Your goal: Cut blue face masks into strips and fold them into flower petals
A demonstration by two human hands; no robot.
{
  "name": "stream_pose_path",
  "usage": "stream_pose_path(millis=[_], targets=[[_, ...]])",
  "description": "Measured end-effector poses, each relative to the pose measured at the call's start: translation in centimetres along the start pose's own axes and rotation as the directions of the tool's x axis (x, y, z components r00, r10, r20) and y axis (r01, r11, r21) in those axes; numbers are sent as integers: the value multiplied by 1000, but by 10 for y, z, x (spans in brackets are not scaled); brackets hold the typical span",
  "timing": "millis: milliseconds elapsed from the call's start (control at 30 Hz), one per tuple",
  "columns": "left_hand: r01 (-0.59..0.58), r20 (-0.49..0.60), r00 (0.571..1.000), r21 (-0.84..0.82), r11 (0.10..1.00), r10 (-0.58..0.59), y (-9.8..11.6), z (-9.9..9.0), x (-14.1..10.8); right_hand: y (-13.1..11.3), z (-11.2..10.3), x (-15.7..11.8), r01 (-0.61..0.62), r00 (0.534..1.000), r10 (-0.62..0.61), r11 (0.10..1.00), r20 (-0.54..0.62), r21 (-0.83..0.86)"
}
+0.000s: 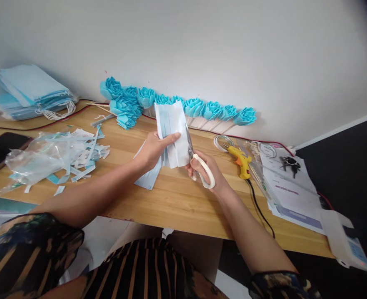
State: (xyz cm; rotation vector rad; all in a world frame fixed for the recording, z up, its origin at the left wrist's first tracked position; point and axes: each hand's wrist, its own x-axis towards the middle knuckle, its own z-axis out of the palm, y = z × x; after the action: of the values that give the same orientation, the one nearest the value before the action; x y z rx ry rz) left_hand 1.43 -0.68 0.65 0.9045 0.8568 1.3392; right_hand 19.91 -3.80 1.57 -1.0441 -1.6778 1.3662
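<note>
My left hand (157,150) pinches a pale blue and white face mask (174,143) upright over the table, thumb across its front. White-handled scissors (206,171) are in my right hand (206,166), their blades at the mask's right edge. Beneath my left hand, another light blue piece (148,177) lies on the wood. Behind the mask, blue flowers (213,110) on thin sticks stand in a row against the wall.
Stacked masks (34,91) lie at the back left. Clear plastic and scraps (46,158) are beside a black phone (4,149). On the right are a yellow glue gun (241,161) with its cord, printed papers (291,187), keys (291,164) and a white power strip (342,236).
</note>
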Motion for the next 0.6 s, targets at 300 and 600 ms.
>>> stream_pose_path(millis=[300, 600], targets=[[1, 2, 1000, -33, 999, -1, 0, 1, 0, 2, 0, -1, -42, 999, 44, 996, -26, 73], [-11, -25, 1000, -44, 999, 10, 0, 2, 0, 4, 1, -2, -45, 997, 51, 995, -58, 94]])
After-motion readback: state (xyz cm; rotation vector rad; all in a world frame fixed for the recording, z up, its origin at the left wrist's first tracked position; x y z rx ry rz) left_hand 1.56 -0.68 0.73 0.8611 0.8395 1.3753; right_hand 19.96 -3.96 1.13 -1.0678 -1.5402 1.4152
